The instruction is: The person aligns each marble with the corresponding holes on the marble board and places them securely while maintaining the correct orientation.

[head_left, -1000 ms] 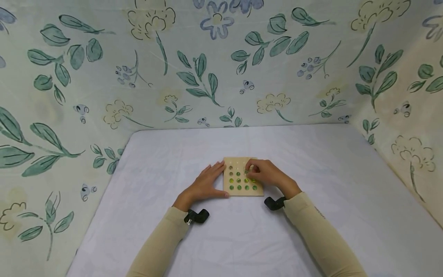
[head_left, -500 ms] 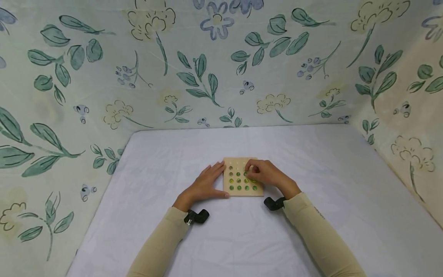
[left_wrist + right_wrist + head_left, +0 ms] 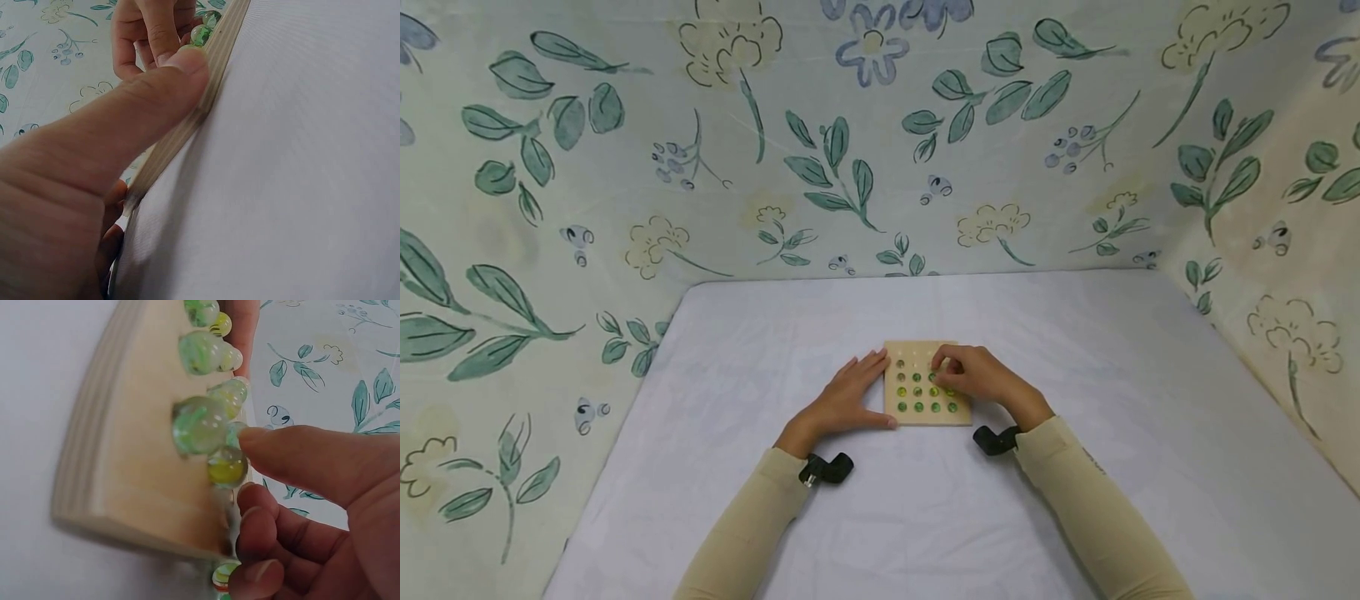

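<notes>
In the head view, a cloth stands behind the table. The board lies on the table just below centre, marbles in rows on it. The left hand borders its left edge; the right hand covers its upper right. At bottom centre of the right-wrist view, another marble lies against the right hand's fingers.

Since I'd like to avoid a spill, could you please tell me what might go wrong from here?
The right hand reaches among closely set marbles and might knock one loose. Being round, a loose marble could roll off the rimless board onto the cloth. Should the left hand slip from the board's edge, the board might shift.
</notes>
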`<state>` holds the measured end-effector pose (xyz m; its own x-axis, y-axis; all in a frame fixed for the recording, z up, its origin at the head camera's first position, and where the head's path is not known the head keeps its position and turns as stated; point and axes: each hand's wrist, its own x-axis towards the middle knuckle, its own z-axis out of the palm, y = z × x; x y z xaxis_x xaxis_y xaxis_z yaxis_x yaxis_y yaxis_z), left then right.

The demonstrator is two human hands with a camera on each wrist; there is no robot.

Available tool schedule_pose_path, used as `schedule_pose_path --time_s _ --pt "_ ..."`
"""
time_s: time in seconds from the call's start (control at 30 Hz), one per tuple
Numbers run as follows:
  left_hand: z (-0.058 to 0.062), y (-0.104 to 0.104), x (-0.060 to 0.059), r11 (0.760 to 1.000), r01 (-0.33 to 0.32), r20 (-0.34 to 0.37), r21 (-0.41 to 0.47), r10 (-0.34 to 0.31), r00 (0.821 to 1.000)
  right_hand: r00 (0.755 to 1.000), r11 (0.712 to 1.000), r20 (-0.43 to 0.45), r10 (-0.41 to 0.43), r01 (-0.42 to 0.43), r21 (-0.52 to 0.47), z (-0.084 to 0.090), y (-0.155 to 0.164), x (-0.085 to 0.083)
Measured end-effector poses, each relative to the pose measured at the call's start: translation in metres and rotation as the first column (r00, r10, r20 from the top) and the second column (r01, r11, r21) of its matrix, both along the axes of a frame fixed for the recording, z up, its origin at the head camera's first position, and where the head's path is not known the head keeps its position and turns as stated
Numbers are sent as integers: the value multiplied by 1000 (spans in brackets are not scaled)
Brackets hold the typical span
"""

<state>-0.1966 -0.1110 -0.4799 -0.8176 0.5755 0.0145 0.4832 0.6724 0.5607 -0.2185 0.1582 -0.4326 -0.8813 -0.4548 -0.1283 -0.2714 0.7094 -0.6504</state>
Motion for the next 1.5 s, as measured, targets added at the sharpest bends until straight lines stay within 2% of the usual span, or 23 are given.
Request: schedule_pose_path --time_s 0.4,0.97,1.27,1.5 --pt "0 1 -1 1000 -3 -1 -3 3 1000 997 997 21 -69 68 24 4 10 -2" --pt "0 1 0 1000 -4 -3 -8 4 1000 991 989 -36 -128 130 70 6 35 -4" --pt "-2 1 -2 1000 -4 -11 -12 4 1000 988 988 -73 -140 144 62 3 49 -7" --pt "-2 1 -2 1000 -5 -12 0 5 1000 987 984 -41 -155 157 78 1 56 -7"
